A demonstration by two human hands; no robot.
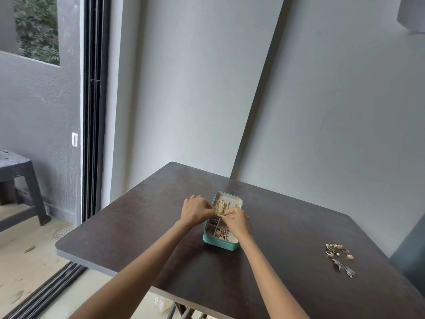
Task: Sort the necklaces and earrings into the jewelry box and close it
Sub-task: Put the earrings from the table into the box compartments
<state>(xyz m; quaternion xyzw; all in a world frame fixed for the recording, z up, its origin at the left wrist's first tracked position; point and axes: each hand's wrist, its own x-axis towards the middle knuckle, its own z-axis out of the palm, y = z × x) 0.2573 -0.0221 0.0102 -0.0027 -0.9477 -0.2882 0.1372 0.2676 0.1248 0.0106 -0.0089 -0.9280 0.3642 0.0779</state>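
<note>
Just below the frame's centre, the fingertips of the left hand [196, 211] and the right hand [236, 221] are curled in a pinch at either end of a gold necklace [220, 207], apparently to keep the chain spread while it goes into the lid half of the teal jewelry box [220, 244]. The box lies open on the dark table [142, 226], so both halves are reachable; its lower tray compartments already hold small pieces. At lower right of the frame, well apart from the box, a cluster of gold earrings [338, 249] and silver pieces [343, 268] waits unsorted.
</note>
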